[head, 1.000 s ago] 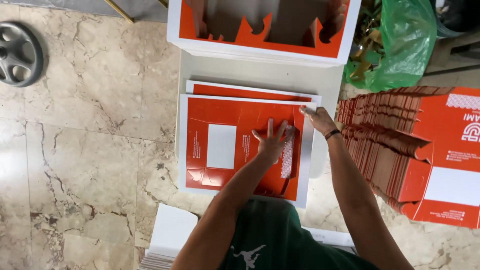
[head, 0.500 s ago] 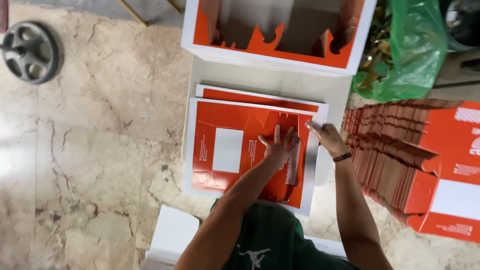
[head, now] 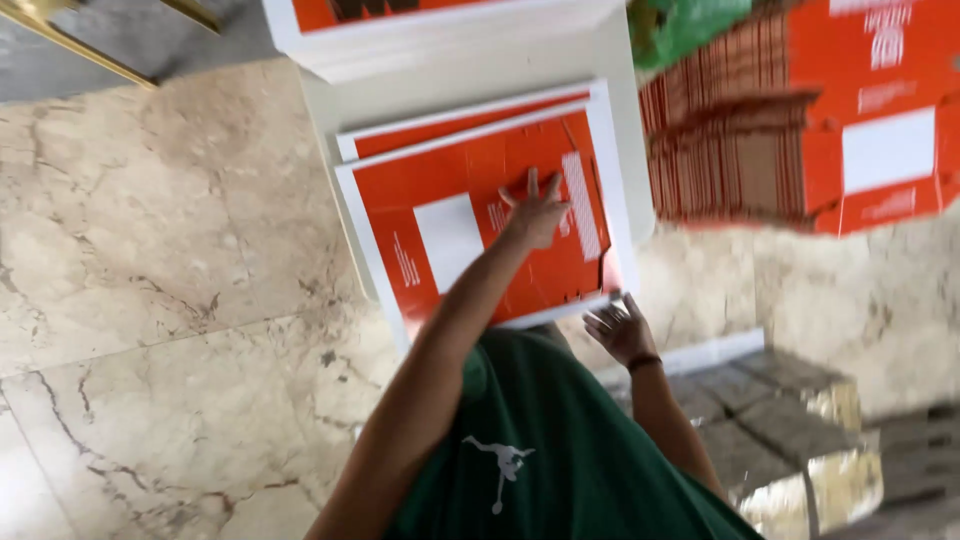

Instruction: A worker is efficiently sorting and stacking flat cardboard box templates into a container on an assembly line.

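A flat orange-and-white cardboard box blank (head: 470, 220) lies on top of a second one (head: 450, 125) on a low white table (head: 480, 85). My left hand (head: 535, 212) rests flat on the top blank near its right side, fingers spread. Lower down, my right hand (head: 620, 328), with a dark wristband, hovers with its fingers apart just off the blank's near right corner. Motion blur hides whether it touches the edge. My green shirt fills the bottom of the view.
A tall stack of folded orange boxes (head: 740, 150) stands to the right of the table. An assembled orange-and-white box (head: 440, 25) sits at the table's far end, with a green bag (head: 680, 25) beside it. Marble floor (head: 180, 300) spreads to the left.
My right hand has come off the blank's far right edge and dropped back to its near corner. The left hand stays pressed on the blank. The view has swung and blurred.
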